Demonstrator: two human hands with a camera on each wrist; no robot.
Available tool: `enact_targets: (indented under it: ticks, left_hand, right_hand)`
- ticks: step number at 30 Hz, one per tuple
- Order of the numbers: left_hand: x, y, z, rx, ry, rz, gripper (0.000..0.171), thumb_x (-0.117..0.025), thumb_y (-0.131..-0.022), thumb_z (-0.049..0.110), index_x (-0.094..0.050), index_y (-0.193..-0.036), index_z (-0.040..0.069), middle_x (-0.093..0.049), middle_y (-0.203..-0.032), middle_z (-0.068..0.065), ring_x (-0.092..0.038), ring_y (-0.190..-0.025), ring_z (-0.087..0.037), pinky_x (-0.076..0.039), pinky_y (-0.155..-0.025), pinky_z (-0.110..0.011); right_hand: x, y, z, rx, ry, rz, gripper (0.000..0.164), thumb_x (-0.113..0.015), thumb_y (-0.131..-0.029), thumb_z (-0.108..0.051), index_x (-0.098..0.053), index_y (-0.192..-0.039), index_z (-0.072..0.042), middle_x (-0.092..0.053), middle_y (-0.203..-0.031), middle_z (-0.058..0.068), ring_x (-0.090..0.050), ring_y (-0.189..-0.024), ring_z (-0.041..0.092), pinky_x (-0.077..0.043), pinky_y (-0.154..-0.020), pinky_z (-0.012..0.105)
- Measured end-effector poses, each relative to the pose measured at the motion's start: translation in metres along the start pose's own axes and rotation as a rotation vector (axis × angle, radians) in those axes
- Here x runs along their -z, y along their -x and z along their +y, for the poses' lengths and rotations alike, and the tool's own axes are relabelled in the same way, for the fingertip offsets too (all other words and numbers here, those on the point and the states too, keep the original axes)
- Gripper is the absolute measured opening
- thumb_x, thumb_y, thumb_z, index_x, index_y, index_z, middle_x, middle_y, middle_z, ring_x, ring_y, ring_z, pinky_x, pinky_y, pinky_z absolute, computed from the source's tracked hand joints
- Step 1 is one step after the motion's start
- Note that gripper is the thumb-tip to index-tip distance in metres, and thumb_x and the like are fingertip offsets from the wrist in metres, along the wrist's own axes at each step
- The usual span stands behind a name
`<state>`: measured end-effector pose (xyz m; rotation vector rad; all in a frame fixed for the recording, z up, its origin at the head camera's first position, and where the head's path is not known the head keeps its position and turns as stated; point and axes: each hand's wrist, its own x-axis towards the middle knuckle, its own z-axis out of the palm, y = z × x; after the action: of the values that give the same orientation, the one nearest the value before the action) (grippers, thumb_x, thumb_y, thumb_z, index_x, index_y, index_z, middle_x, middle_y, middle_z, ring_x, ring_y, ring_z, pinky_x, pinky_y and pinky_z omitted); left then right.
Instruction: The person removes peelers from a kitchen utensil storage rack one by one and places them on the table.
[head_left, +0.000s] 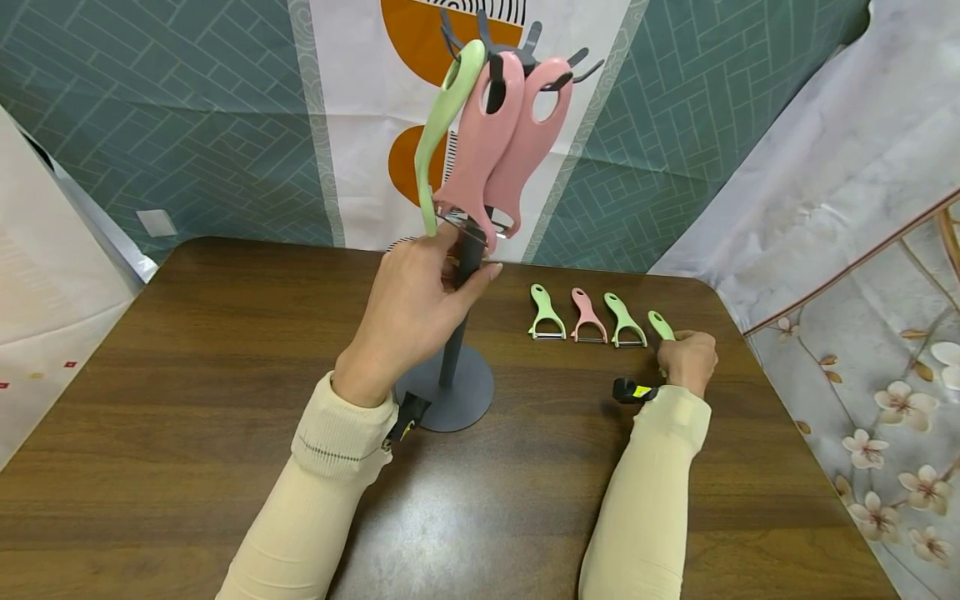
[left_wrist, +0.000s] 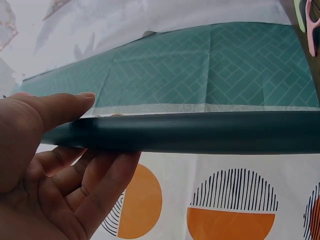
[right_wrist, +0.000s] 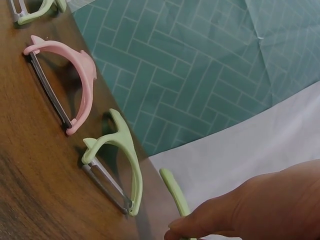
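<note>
A dark stand with a round base (head_left: 472, 396) and hooks around its top (head_left: 510, 54) stands on the table. My left hand (head_left: 408, 308) grips its pole (left_wrist: 215, 132) just below the hanging peelers, thumb on one side and fingers on the other. From the hooks hang one green peeler (head_left: 441, 125) and two pink peelers, one (head_left: 480, 150) in front of the other (head_left: 528, 158). Far right, my right hand (head_left: 688, 360) pinches a green peeler (right_wrist: 175, 192) between thumb and fingers; its blade end is hidden by the hand.
Left of my right hand lie a green peeler (head_left: 624, 321), a pink peeler (head_left: 587, 317) and another green peeler (head_left: 546, 312) in a row on the brown wooden table (head_left: 187, 400). A patterned cloth (head_left: 240, 142) hangs behind the table. Flowered fabric (head_left: 862, 400) is at right.
</note>
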<state>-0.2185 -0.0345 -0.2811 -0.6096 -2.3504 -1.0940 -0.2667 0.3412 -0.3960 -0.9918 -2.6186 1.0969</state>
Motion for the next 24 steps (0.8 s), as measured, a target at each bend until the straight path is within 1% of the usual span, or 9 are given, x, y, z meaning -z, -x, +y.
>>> enact_targets:
  ticks: [5, 13, 20, 24]
  left_hand:
    - [0.0001, -0.0002, 0.0002, -0.007, -0.002, 0.003, 0.025, -0.075, -0.093, 0.027, -0.06, -0.091, 0.007, -0.054, -0.059, -0.002, -0.05, -0.057, -0.018, -0.035, -0.058, -0.034]
    - [-0.0006, -0.0006, -0.0008, -0.004, -0.005, 0.002, 0.026, -0.075, -0.094, 0.028, -0.06, -0.09, 0.007, -0.054, -0.059, -0.002, -0.05, -0.057, -0.018, -0.035, -0.059, -0.034]
    - [0.0, -0.0008, -0.0005, -0.01, -0.018, -0.001, 0.025, -0.075, -0.093, 0.028, -0.062, -0.093, 0.007, -0.06, -0.062, -0.003, -0.056, -0.06, -0.018, -0.039, -0.06, -0.035]
    - [0.0006, -0.0004, -0.0005, -0.006, -0.008, -0.005, 0.025, -0.075, -0.094, 0.027, -0.061, -0.092, 0.007, -0.058, -0.061, -0.003, -0.055, -0.059, -0.018, -0.038, -0.06, -0.034]
  right_hand:
    - [-0.0014, 0.0002, 0.0, -0.006, -0.009, -0.004, 0.057, -0.046, -0.083, -0.003, -0.06, -0.138, 0.002, -0.058, -0.143, 0.025, -0.047, -0.134, 0.045, -0.042, -0.113, 0.048]
    - [-0.004, 0.0003, 0.0004, -0.016, -0.022, 0.006, 0.054, -0.046, -0.085, -0.003, -0.061, -0.137, 0.003, -0.057, -0.143, 0.026, -0.046, -0.136, 0.045, -0.04, -0.115, 0.048]
    - [-0.0078, -0.0011, 0.0038, 0.002, 0.008, 0.025, 0.052, -0.045, -0.085, -0.003, -0.063, -0.133, 0.005, -0.06, -0.139, 0.027, -0.051, -0.133, 0.045, -0.041, -0.114, 0.049]
    - [-0.0097, -0.0017, 0.0045, 0.018, 0.037, 0.038, 0.05, -0.046, -0.085, -0.004, -0.065, -0.131, 0.005, -0.061, -0.137, 0.027, -0.052, -0.131, 0.045, -0.041, -0.113, 0.049]
